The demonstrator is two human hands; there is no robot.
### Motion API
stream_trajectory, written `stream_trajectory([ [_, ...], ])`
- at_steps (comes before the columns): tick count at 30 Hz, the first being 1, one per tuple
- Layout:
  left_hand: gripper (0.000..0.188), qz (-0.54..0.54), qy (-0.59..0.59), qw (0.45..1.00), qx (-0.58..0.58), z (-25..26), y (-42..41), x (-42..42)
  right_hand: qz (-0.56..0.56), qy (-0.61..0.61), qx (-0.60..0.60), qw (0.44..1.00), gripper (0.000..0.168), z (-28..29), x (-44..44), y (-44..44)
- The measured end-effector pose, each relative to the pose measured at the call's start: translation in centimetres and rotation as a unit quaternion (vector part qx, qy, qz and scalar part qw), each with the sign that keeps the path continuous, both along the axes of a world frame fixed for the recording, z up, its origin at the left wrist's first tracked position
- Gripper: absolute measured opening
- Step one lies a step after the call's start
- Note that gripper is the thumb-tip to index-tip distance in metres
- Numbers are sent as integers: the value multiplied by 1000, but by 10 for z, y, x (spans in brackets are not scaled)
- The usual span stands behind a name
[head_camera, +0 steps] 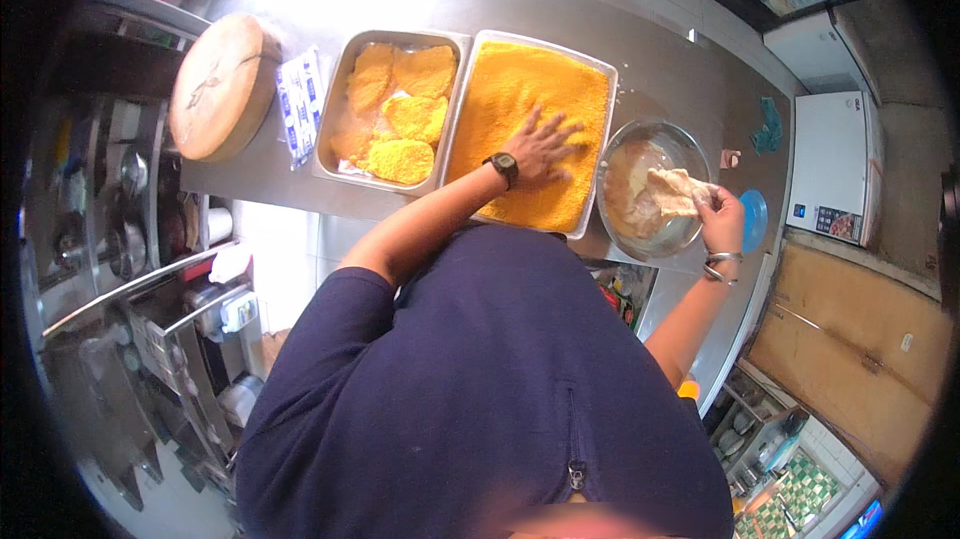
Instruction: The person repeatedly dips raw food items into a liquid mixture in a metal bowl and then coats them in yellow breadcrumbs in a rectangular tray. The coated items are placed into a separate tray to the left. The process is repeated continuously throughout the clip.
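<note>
My left hand (541, 154) lies palm down with spread fingers on a bed of yellow-orange breadcrumbs (536, 74) that fills a metal tray (613, 93). To the right, my right hand (720, 216) pinches one end of a thin, batter-wet cutlet (673, 192). The cutlet hangs over a round metal bowl (701, 145) of pale batter with more pieces in it. Left of the crumb tray, a deeper metal pan (327, 141) holds several crumbed cutlets (415, 117).
A thick round wooden chopping block (217, 89) and a blue-and-white plastic packet (300, 108) stand on the steel table (660, 66) at left. Beyond the bowl are a blue lid (754, 220) and a crumpled teal bag (766, 126). A white chest freezer (829, 164) stands at right.
</note>
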State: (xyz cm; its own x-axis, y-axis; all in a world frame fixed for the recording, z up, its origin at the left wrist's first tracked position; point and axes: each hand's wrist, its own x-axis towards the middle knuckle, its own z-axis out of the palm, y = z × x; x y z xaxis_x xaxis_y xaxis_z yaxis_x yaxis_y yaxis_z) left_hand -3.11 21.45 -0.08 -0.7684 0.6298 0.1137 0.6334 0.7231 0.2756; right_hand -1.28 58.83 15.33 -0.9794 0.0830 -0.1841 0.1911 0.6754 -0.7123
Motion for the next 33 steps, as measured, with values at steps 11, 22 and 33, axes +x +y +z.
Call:
stream_trajectory([
  [11,91,215,-99,970,-52,-7,-37,43,91,-63,66,992,23,27,-3,-17],
  [22,122,254,-262,922,-127,75,-48,83,230,86,45,968,24,88,-79,-144],
  [33,67,345,-297,889,47,28,-50,91,205,49,24,977,24,-13,-19,-174],
])
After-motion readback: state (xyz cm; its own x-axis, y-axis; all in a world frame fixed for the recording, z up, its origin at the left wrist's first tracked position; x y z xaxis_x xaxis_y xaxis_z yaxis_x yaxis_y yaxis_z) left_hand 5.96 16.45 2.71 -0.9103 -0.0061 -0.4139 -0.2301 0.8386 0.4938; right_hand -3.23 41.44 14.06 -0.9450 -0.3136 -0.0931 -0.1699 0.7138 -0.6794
